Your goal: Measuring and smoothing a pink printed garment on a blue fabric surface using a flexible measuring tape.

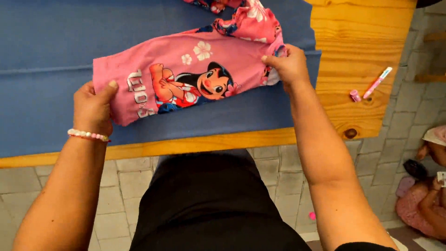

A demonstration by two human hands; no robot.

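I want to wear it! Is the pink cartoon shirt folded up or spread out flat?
Folded. The pink cartoon shirt is a narrow strip on the blue cloth, gripped by the left hand and right hand.

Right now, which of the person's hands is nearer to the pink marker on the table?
The right hand. It grips the pink garment's right end, with bare wood between it and the pink marker. The left hand holds the garment's far left end.
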